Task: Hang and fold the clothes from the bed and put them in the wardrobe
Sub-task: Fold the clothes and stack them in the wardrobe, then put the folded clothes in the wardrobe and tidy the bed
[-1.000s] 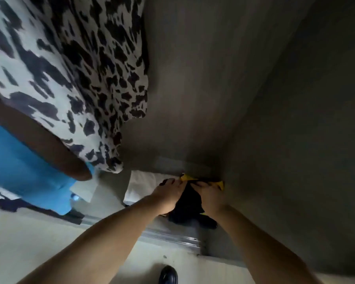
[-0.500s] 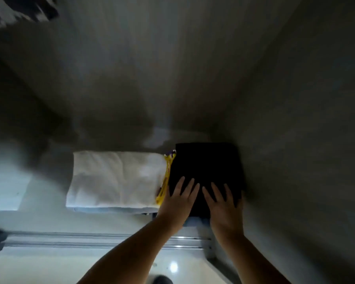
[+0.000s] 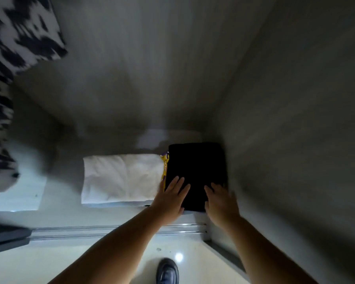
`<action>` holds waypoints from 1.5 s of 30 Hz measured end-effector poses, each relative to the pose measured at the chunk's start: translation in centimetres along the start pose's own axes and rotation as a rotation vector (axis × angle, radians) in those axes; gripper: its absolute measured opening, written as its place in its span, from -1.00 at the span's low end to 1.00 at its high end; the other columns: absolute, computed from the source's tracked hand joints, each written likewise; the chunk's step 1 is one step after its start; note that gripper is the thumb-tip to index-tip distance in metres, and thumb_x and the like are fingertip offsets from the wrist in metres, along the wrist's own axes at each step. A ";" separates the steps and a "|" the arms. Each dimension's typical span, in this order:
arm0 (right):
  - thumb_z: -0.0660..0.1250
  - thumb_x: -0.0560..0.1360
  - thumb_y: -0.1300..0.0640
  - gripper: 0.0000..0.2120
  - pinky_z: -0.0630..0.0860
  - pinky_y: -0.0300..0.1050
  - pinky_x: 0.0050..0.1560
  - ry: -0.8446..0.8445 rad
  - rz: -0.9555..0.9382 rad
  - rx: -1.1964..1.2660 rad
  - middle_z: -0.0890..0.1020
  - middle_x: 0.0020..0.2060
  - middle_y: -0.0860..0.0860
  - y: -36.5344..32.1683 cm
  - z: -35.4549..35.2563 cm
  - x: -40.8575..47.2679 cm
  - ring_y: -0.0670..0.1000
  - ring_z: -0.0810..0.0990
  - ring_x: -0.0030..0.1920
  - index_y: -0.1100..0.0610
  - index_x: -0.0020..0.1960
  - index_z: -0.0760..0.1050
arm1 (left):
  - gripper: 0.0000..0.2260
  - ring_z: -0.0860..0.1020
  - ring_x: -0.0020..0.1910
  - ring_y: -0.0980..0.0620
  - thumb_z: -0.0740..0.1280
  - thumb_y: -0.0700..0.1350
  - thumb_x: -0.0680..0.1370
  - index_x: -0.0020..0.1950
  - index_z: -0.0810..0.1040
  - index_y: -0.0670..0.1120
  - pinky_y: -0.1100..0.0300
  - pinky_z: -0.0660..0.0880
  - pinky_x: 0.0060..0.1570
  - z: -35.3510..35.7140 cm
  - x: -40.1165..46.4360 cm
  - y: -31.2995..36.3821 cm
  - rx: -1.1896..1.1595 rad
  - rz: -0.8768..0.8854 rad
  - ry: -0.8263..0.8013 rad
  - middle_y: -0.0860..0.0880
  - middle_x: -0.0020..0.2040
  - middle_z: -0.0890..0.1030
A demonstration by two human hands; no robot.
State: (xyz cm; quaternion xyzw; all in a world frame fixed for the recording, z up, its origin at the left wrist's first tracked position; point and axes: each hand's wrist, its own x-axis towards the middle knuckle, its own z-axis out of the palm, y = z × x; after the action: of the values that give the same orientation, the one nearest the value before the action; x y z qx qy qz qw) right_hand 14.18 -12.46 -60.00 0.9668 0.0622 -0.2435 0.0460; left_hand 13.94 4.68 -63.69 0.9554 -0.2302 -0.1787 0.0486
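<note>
Inside a dim wardrobe (image 3: 295, 99), seen from above, a black-and-white animal-print garment (image 3: 14, 37) hangs at far left, blurred, its hem falling toward a pale sheet (image 3: 23, 193) on the wardrobe floor (image 3: 64, 201). Next along, a folded white garment (image 3: 121, 178) lies flat on that floor, near its front edge. Just beside it, a sliver of yellow fabric with purple marks (image 3: 164, 167) peeks out from under the left edge of a folded black garment (image 3: 197, 165), which sits in the right-hand corner, its right edge close against the side wall. The person's left hand (image 3: 171, 199) rests palm-down on the near left corner of the black garment, its fingers (image 3: 175, 184) straight and spread, holding nothing. The right hand (image 3: 220, 203), blurred, lies at the near right corner with fingers likewise extended and gripping nothing; whether it presses the cloth or is just over it cannot be told. Below the hands, a metal sliding-door track (image 3: 111, 232) runs along the wardrobe's front edge. On the glossy pale room floor (image 3: 49, 263) below, the toe of a dark shoe (image 3: 167, 271) shows between the two bare forearms.
</note>
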 end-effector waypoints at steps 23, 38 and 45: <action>0.10 0.57 0.01 -0.70 0.40 -0.14 -0.10 0.195 0.180 0.245 0.61 0.11 0.10 -4.0 -25.9 -31.2 0.16 0.57 0.10 0.05 0.14 0.54 | -0.77 0.56 -0.07 -0.11 0.17 0.04 0.61 -0.02 0.52 -0.07 0.11 0.46 -0.14 -36.3 -23.2 9.7 -0.085 0.147 0.149 -0.04 -0.08 0.58; 0.12 0.56 -0.04 -0.66 0.47 -0.09 0.01 0.225 0.875 0.467 0.61 0.14 0.04 13.4 -16.6 -53.5 0.12 0.57 0.13 0.05 0.17 0.57 | -0.73 0.51 0.15 -0.20 0.13 -0.02 0.62 0.11 0.53 -0.14 0.09 0.39 -0.07 -33.4 -25.5 38.2 0.222 0.811 -0.026 -0.17 0.16 0.57; 0.09 0.56 0.01 -0.71 0.48 -0.07 -0.14 0.179 1.107 0.594 0.54 -0.23 0.00 22.3 -9.9 -65.4 0.08 0.46 -0.21 0.07 -0.28 0.43 | -0.74 0.53 0.12 -0.18 0.14 -0.01 0.61 0.06 0.54 -0.12 0.07 0.44 -0.03 -30.5 -25.3 53.5 0.277 0.954 -0.073 -0.14 0.11 0.59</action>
State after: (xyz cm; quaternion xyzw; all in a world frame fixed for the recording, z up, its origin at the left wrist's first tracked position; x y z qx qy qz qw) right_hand -35.19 -39.71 -18.79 0.8440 -0.5135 -0.1086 -0.1103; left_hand -18.55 -30.98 -17.82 0.7342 -0.6648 -0.1375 -0.0106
